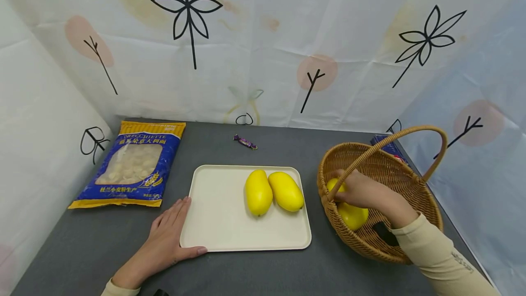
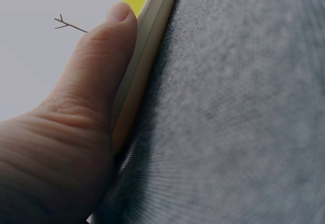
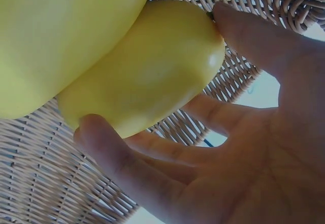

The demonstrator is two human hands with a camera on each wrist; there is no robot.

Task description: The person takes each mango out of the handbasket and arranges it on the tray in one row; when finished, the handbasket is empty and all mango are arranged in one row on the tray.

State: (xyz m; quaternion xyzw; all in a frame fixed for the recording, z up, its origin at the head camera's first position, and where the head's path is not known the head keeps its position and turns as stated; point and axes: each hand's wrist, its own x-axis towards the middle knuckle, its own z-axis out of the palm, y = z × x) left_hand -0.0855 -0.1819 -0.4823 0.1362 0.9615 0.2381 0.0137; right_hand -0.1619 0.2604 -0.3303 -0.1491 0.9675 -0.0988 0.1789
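Observation:
My left hand rests at the tray's near left corner, fingers extended along the left side and thumb along the front rim. Two yellow mangoes lie on the cream rectangular tray: one mango near the middle, another mango at its right. Inside the wicker basket, my right hand grips a mango, thumb at one end and fingers curled round the other. A second mango lies against it in the basket. The left wrist view shows the thumb against the tray's rim.
A blue and yellow pasta bag lies at the left. Behind the tray is a purple wrapped candy. The basket's tall handle arches over the right forearm. A dark blue package stands behind the basket, by the curtain.

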